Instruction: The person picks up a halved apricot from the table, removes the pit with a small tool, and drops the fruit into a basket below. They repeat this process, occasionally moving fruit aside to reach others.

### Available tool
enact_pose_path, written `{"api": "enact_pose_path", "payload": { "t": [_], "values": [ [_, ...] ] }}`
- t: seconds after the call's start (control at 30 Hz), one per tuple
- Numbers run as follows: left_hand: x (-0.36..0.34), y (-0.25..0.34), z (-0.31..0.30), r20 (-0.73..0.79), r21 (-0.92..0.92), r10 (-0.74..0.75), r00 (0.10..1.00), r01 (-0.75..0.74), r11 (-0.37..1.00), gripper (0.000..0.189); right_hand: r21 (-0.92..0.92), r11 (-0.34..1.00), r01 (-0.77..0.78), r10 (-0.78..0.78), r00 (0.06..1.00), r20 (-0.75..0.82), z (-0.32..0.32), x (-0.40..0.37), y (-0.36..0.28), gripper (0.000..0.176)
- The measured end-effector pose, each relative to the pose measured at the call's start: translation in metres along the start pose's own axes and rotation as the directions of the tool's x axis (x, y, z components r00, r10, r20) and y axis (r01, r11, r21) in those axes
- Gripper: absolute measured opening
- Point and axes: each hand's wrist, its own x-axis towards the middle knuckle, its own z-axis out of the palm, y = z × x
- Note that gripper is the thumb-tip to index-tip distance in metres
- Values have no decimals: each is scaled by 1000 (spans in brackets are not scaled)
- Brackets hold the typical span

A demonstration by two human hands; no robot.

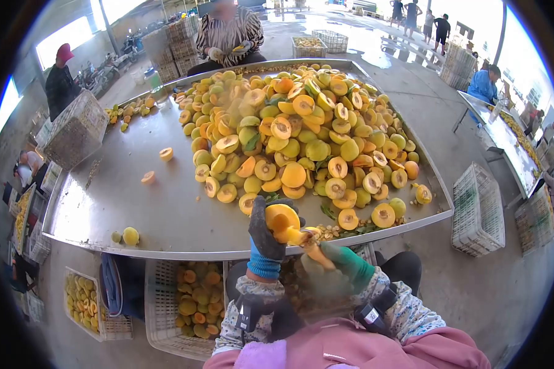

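My left hand, in a dark glove with a blue cuff, is closed round a yellow peach half above the table's near edge. A hollow shows in the cut face of that half. My right hand, in a green glove, grips a wooden-handled pitting tool. Its working end meets the lower right side of the peach half, with wet orange flesh around it, so the tip's shape is hidden. Just beyond my hands, a large heap of halved and whole peaches covers much of the metal table.
Below the table's near edge, a white crate holds peach halves, and a smaller crate stands to its left. Another crate is on the floor at right. A person in a striped top sits across the table; others work at both sides.
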Motion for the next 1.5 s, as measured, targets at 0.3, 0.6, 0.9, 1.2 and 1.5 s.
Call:
{"api": "enact_pose_path", "payload": {
  "t": [0.3, 0.6, 0.9, 1.2, 1.5],
  "values": [
    [7, 21, -13, 155, -353, -625, 765, 633, 689, 55, -715, 212, -666, -266, 665, -698, -51, -52, 10, 44],
    [-25, 34, -5, 813, -39, -399, 425, 722, 691, 39, -767, 467, -441, -320, 724, -611, -82, -63, 22, 47],
    [-68, 20, 5, 746, 472, -617, 252, 454, 756, 35, -901, 63, -430, -255, 866, -431, -89, -66, 47, 49],
    [-83, -1, -13, 704, 316, -692, 158, 803, 505, 37, -785, -261, -563, -537, 760, -366, -143, -85, 57, 42],
    [-48, 89, -95, 33, 124, -488, 872, 481, 868, 38, -899, -85, -430, -651, 707, -277, -113, -85, 53, 40]
  ]
}}
